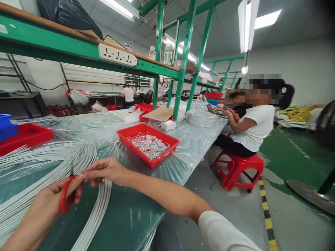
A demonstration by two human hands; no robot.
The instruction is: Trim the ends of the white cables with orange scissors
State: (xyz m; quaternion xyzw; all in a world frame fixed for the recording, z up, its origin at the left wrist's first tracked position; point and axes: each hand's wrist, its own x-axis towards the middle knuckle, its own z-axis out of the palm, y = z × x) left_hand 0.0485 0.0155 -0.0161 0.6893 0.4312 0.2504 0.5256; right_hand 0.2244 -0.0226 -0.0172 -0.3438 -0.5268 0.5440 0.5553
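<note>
My left hand (56,197) is closed around red-handled scissors (64,195), whose dark blades point up. My right hand (108,170) reaches across from the right, its fingers pinched together and meeting the left fingertips; whatever lies between them is too small to make out. Beneath and behind both hands, a thick curved bundle of thin white cables (81,153) lies on the table. A red tray (167,139) holding many small silvery pieces stands beyond my right hand.
Red and blue bins (31,136) stand at the left. A green shelf frame (78,52) with a power strip (117,55) spans the table. A person in a white shirt (258,129) sits on a red stool (238,167) at the right. Cardboard (159,113) lies behind the tray.
</note>
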